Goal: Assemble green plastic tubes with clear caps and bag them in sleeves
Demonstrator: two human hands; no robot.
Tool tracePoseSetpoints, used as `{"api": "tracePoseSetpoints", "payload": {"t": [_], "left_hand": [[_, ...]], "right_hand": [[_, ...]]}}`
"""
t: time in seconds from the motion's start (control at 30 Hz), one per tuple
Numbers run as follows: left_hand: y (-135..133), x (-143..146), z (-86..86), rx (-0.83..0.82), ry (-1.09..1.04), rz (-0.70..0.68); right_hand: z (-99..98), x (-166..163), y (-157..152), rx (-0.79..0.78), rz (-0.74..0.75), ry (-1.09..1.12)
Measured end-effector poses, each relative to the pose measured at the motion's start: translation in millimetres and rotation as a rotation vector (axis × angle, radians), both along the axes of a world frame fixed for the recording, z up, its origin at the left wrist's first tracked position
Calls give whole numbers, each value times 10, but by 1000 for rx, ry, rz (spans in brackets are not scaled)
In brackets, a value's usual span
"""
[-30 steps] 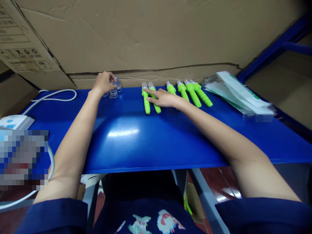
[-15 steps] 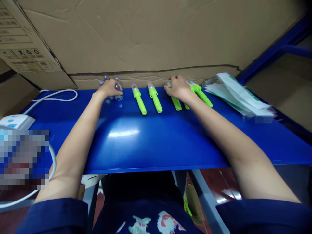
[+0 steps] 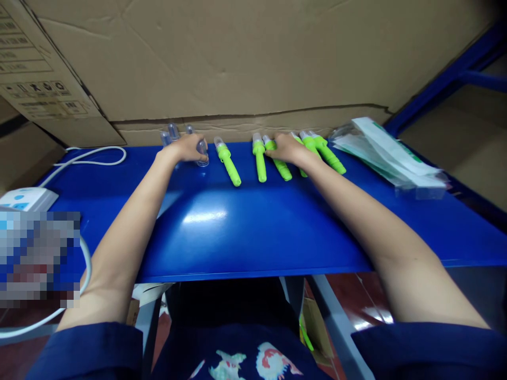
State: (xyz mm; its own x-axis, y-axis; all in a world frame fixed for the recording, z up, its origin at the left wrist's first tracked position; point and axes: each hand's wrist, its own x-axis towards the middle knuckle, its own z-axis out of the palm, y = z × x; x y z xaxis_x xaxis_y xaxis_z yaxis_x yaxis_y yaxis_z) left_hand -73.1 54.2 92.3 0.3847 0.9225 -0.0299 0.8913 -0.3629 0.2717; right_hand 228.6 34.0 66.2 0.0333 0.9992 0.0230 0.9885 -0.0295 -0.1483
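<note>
My left hand is closed on a clear plastic cap standing at the back left of the table. Several similar clear domed caps are beside and behind its fingers. A bright green stick with a clear tip lies alone to the right of that hand. My right hand has its fingers closed around the upper part of another green stick. Close against its left side lies one more green stick. Several others lie to the right, partly hidden by the hand.
Clear plastic bags with white and green strips lie on the right of the blue table. A white power strip and its cable are at the left. Tall cardboard stands along the back edge, with a blue metal frame at right.
My left hand has shifted right with the clear cap. One green stick has moved right, up against the stick at my right hand, which has moved slightly left.
</note>
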Motion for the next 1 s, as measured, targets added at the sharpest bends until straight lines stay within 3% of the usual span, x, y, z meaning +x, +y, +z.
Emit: {"api": "tracePoseSetpoints", "payload": {"t": [0.5, 1.0], "left_hand": [[66, 150, -281, 199, -232, -79], [77, 244, -410, 255, -349, -110]], "right_hand": [[-167, -211, -3, 116, 175, 79], [-93, -228, -27, 122, 247, 165]]}}
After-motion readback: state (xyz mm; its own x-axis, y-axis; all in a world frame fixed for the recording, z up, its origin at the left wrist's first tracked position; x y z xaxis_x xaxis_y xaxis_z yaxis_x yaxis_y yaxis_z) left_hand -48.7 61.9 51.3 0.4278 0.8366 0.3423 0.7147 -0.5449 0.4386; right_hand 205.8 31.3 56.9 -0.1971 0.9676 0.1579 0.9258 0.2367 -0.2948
